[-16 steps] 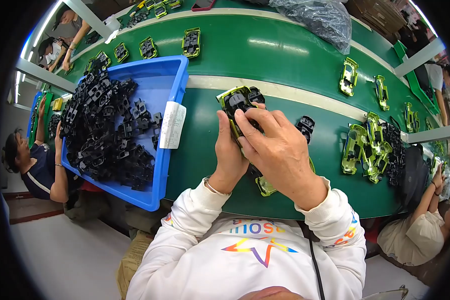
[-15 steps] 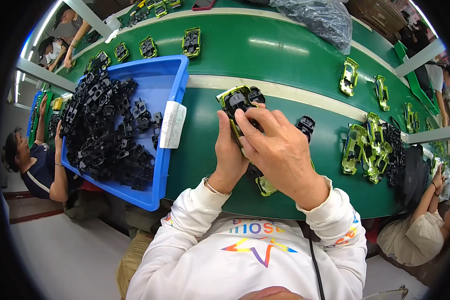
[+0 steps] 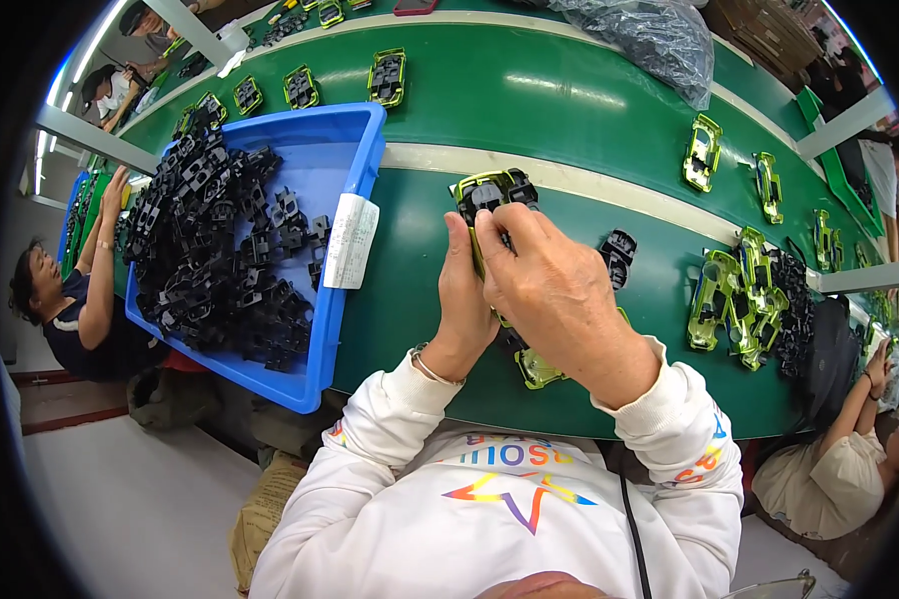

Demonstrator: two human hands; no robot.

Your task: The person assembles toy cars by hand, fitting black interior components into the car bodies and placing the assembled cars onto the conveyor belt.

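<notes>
Green-black car body (image 3: 491, 192) lies in left grip (image 3: 463, 298), under right grip (image 3: 557, 282).

The held lime shell (image 3: 476, 183) looks glossy, the loose black parts (image 3: 208, 240) matt plastic.

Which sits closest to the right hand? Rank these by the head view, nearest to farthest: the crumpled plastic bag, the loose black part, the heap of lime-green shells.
From the right hand:
1. Loose black part: just to its right.
2. Heap of lime-green shells: farther right.
3. Crumpled plastic bag: beyond, toward the far side.
</notes>
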